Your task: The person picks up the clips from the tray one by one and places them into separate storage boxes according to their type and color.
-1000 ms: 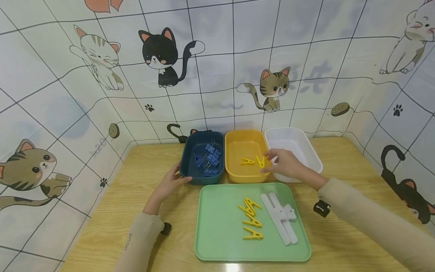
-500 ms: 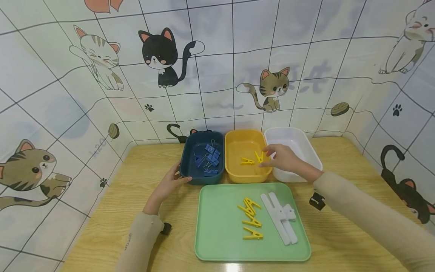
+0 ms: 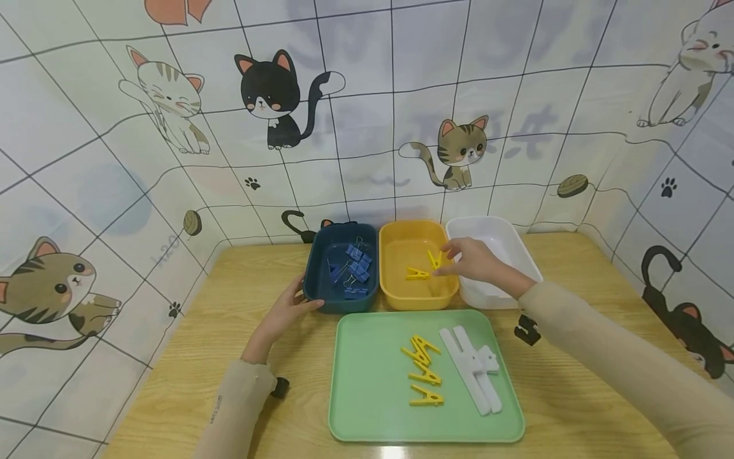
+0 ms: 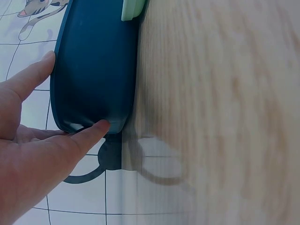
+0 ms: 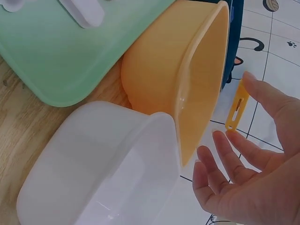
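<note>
My right hand (image 3: 473, 260) is over the right part of the yellow bin (image 3: 401, 296). Between thumb and fingertip it pinches a yellow clothespin (image 5: 237, 107), held above the rim in the right wrist view. Another yellow clothespin (image 3: 417, 273) lies inside that bin. My left hand (image 3: 285, 312) rests at the near-left corner of the dark blue bin (image 3: 314, 280), its straight thumb on the wall and a finger at the rim. Several blue binder clips (image 3: 358, 264) lie in the blue bin.
A white bin (image 3: 504, 245) stands right of the yellow one, close beside it. In front, a green tray (image 3: 367, 395) carries several yellow clothespins (image 3: 427, 396) and white bag clips (image 3: 467, 366). Behind the bins rises a wall (image 3: 367, 159) with printed cats.
My right hand has shifted slightly left over the yellow bin, carrying the clothespin along. My left hand stays at the blue bin.
</note>
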Available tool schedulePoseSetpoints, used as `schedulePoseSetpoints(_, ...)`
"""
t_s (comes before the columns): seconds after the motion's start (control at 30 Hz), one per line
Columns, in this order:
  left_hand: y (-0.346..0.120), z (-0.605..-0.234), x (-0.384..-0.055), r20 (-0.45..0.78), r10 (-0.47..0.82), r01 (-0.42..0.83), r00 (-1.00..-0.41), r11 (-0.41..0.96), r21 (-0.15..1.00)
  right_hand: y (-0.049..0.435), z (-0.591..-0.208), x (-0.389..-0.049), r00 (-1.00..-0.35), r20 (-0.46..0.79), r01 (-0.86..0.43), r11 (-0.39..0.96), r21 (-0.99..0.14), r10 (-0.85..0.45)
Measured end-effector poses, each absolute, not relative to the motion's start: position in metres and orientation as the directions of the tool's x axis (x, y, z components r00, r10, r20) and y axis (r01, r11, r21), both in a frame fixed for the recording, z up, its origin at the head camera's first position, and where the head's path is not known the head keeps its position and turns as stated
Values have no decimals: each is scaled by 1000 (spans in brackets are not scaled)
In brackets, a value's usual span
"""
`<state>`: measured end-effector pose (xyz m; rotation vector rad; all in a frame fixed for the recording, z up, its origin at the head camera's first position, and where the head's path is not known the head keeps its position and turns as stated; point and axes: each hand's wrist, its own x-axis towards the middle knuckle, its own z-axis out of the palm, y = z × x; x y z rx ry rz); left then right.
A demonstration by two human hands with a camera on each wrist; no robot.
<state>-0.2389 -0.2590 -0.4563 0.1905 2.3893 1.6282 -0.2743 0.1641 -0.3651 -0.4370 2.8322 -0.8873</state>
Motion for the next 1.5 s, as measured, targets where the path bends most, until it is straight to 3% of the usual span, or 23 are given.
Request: schedulePoseSetpoints(1.5,-259,-455,-238,-138,231,-48,-963,357,933,145,-367,-309,-955,-150,-137,826,-546,-257)
